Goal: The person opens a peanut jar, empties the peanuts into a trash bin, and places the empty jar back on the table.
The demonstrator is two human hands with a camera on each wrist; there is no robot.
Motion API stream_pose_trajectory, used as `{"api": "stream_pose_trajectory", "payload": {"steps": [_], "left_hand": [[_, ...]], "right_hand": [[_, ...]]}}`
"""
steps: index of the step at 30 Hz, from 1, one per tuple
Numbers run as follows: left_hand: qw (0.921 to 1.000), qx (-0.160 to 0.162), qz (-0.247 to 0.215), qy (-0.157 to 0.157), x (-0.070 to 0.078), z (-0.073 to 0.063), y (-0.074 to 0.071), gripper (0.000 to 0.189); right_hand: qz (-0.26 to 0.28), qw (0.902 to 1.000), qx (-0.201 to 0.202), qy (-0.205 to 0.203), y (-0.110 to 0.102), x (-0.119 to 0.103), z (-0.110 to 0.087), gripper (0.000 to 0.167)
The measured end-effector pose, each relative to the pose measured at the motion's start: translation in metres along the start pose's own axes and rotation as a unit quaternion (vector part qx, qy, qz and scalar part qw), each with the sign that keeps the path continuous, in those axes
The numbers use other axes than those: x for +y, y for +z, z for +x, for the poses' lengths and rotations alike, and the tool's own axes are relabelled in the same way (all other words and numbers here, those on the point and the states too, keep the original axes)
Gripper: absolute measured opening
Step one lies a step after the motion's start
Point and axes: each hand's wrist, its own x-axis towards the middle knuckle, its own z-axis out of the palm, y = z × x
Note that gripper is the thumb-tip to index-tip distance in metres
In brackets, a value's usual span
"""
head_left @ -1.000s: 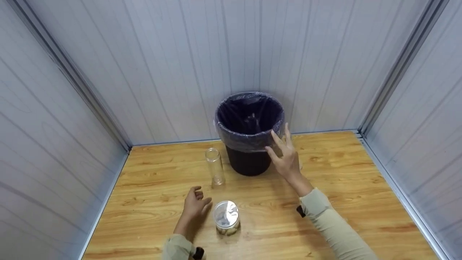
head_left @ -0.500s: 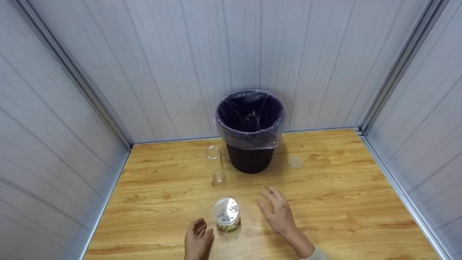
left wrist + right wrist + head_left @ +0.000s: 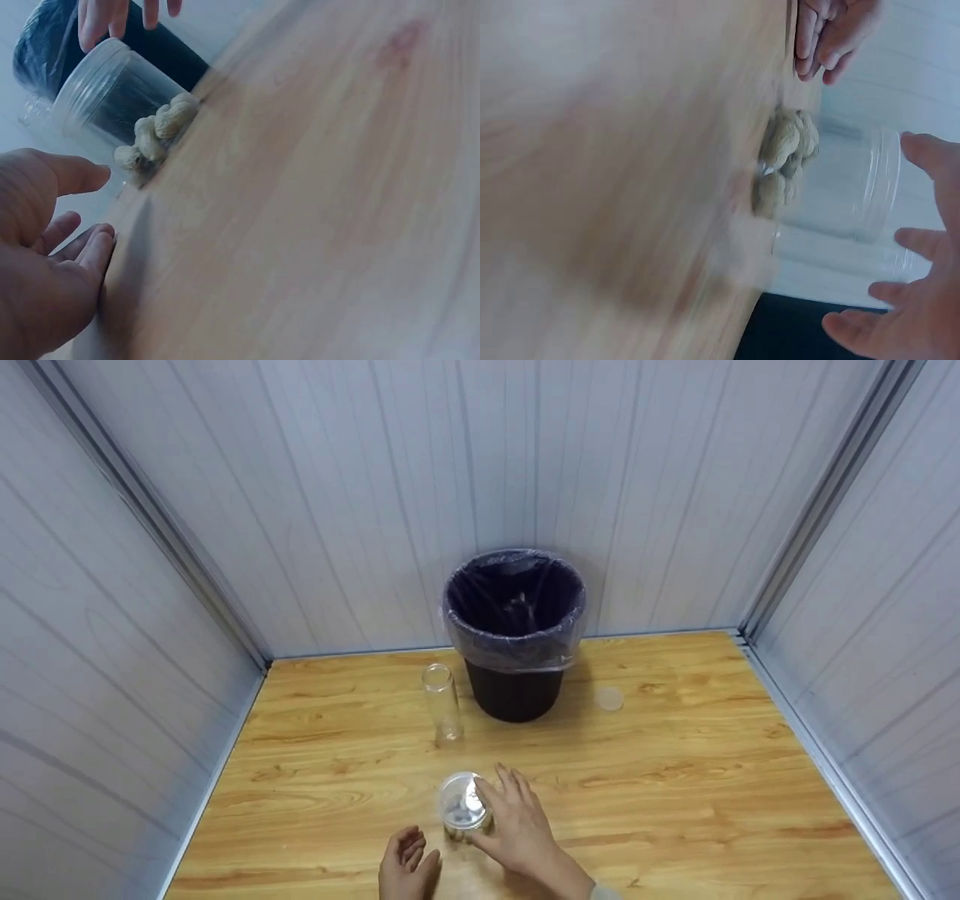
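A clear lidded jar (image 3: 460,799) stands upright on the table; the left wrist view shows several peanuts (image 3: 150,139) at its bottom. My right hand (image 3: 519,826) is at the jar's right side with thumb and fingers spread about the lid. In the right wrist view those fingers (image 3: 922,240) are extended beside the lid; whether a fingertip touches it I cannot tell. My left hand (image 3: 406,864) rests on the table to the jar's lower left, apart from it, fingers loosely bent around nothing.
Behind the jar stands a tall clear glass tube (image 3: 442,705). A black bin (image 3: 514,690) with a plastic liner is at the back, against the wall. Right of the bin lies a small translucent disc (image 3: 610,699). Panel walls bound the wooden table (image 3: 675,780).
My right hand has come from beside the bin's rim down and left to the jar, uncovering the disc. My left hand has drawn back a little toward me.
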Motion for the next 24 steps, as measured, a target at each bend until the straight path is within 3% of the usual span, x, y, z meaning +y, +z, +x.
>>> {"api": "stream_pose_trajectory", "payload": {"steps": [3,7,15,24], "left_hand": [[0.9999,-0.005,-0.008,0.009,0.001,0.000,0.001,0.054],[0.9998,-0.006,-0.002,0.017,0.001,-0.001,0.001,0.051],[1.0000,-0.002,0.003,0.004,0.000,0.001,-0.002,0.048],[0.9998,-0.011,0.008,-0.014,0.002,0.004,-0.003,0.043]], "right_hand": [[-0.022,0.9997,-0.008,0.005,0.008,-0.004,0.008,0.079],[-0.037,0.9992,0.011,-0.002,0.018,-0.007,0.015,0.077],[-0.049,0.9984,0.025,-0.011,0.029,-0.018,0.029,0.086],[-0.004,0.9994,0.028,0.019,0.020,-0.019,0.022,0.075]]}}
